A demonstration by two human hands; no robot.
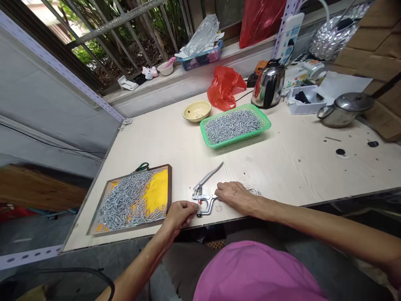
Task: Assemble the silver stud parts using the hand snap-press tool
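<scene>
A pair of silver snap-fastener pliers [205, 197] lies near the table's front edge, its upper lever raised up to the right. My right hand [236, 196] is closed on the end of the lower handle. At the jaws, by a small red part, my left hand [183, 213] is closed in a pinch; whatever is between its fingertips is too small to make out. Left of that hand sits a shallow tray [169, 188] with a yellow lining, holding many small silver metal cylinders [125, 200]. More such pieces [233, 125] fill a green plastic basket [266, 121] farther back.
Green-handled scissors [143, 166] lie behind the tray. Farther back are a cream bowl [196, 111], a red plastic bag [224, 88] and a steel kettle [268, 83]. To the right stand a lidded metal pot [344, 110] and cardboard [376, 62]. Small debris [254, 192] lies beside my right hand.
</scene>
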